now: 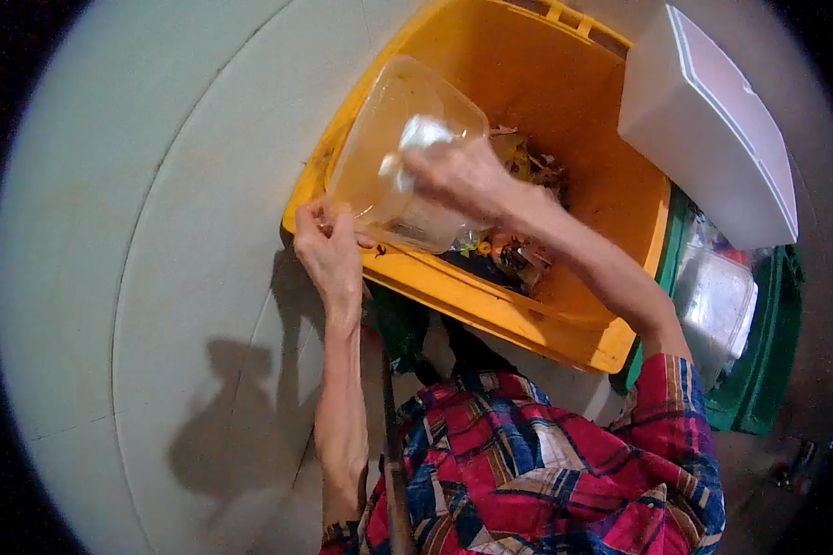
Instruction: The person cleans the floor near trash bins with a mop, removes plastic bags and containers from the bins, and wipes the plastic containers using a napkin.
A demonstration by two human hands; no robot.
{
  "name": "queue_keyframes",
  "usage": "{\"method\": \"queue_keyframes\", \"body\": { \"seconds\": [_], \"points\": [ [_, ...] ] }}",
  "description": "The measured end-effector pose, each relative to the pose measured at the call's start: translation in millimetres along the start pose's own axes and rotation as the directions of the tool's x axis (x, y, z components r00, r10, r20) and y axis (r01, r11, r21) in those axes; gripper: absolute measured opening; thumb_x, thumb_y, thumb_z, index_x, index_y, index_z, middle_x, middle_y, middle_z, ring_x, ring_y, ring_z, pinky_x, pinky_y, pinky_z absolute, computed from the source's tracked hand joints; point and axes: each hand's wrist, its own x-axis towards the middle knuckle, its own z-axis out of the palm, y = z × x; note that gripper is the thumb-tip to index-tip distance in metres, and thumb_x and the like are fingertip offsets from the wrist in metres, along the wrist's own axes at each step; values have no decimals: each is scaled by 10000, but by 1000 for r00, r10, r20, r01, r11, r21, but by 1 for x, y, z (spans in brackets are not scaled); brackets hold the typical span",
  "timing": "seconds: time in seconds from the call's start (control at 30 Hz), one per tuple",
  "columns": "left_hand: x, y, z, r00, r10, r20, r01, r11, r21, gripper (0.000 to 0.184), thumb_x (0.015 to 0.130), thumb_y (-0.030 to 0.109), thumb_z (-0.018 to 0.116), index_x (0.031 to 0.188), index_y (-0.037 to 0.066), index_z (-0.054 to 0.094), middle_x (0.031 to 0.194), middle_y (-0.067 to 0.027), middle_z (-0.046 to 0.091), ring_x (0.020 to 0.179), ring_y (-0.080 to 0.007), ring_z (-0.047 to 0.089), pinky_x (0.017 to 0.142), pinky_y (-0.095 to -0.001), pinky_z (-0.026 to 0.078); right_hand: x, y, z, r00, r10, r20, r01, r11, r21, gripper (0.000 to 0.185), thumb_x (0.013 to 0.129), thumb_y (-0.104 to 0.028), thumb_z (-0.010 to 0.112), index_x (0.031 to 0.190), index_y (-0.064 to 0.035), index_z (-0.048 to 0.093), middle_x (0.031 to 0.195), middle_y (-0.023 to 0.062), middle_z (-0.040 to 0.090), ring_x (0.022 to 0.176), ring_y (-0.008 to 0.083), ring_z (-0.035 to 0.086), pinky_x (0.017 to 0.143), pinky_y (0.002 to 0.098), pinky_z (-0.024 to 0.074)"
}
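A clear plastic container (356, 157) is tilted over the near left rim of a yellow bin (583, 102). My left hand (331, 248) pinches the container's lower left corner, thumb and fingers closed on its edge. Inside the container, my right hand (463, 180) presses a crumpled white tissue (424, 132) against the wall; the hand is blurred by motion. Mixed food scraps (528, 254) lie at the bottom of the bin, partly hidden by my right forearm and the container.
Right of the yellow bin stands a green bin (764, 370) with a clear plastic box (717, 301) and other packaging in it. A white foam box (694, 111) rests at the upper right, against the yellow bin's edge. A pale wall (194, 176) fills the left side.
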Motion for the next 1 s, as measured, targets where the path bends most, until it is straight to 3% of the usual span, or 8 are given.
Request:
{"method": "queue_keyframes", "body": {
  "seconds": [0.17, 0.27, 0.37, 0.5, 0.7, 0.8, 0.9, 1.0],
  "points": [
    [2, 8, 0, 998, -53, 17, 52, 998, 41, 135, 840, 67, 544, 908, -36, 490, 662, -70, 549, 515, -120, 536, 482, -233, 458, 15, 33, -20, 913, 51, -405, -83, 995, -63, 181, 772, -155, 607, 927, -89, 542, 745, 114, 630, 674, 240, 627, 541, 360, 499],
    [0, 6, 1, 998, -6, 62, 4, 999, 38, 129, 845, 58, 518, 900, -55, 490, 672, -92, 551, 497, -136, 568, 483, -238, 475, 38, 39, -9, 929, -110, -352, 54, 985, -166, 117, 785, -152, 588, 871, -78, 562, 707, 111, 625, 633, 238, 622, 518, 364, 485],
    [-3, 9, 2, 999, -42, 33, 40, 998, 57, 131, 830, 56, 545, 897, -47, 499, 670, -90, 564, 505, -130, 546, 476, -242, 465, 52, 43, 3, 965, 201, -170, -234, 950, -205, 91, 786, -146, 576, 829, -66, 583, 653, 105, 615, 599, 247, 613, 496, 356, 465],
    [-6, -2, 3, 996, -86, 22, 87, 996, -24, 131, 819, 40, 522, 896, -63, 500, 679, -97, 566, 513, -141, 558, 481, -247, 476, 64, 43, 20, 940, 330, -91, -325, 944, 59, 199, 750, -212, 565, 736, -34, 652, 707, 170, 641, 682, 318, 644, 551, 421, 495],
    [-12, -6, -5, 982, -180, 52, 183, 982, -54, 134, 805, 35, 494, 881, -76, 504, 678, -103, 557, 522, -158, 572, 508, -255, 486, 70, 46, 15, 843, 389, 373, -430, 902, 31, 281, 759, -273, 572, 739, -5, 652, 676, 144, 627, 625, 297, 612, 573, 370, 476],
    [-13, -10, -14, 974, -217, 63, 220, 974, -45, 131, 810, 35, 496, 883, -73, 506, 679, -104, 557, 527, -166, 581, 524, -259, 491, 63, 39, 4, 736, 129, 665, -347, 915, 207, 301, 755, -278, 556, 698, 3, 645, 606, 121, 584, 579, 236, 580, 563, 328, 461],
    [-15, -11, -19, 976, -216, 33, 219, 971, -99, 125, 822, 28, 492, 904, -67, 498, 655, -90, 550, 520, -160, 569, 527, -262, 486, 53, 27, -29, 790, -73, 609, -296, 824, 483, 297, 765, -274, 562, 746, 11, 641, 608, 58, 557, 554, 158, 523, 543, 291, 434],
    [-15, -19, -27, 994, -101, -30, 97, 989, -111, 115, 839, 30, 496, 906, -63, 496, 653, -86, 555, 520, -157, 568, 524, -260, 485, 30, 41, -51, 937, 278, 213, -335, 533, 777, 269, 786, -258, 558, 786, -5, 647, 590, 38, 548, 521, 120, 476, 497, 266, 389]
  ]
}}
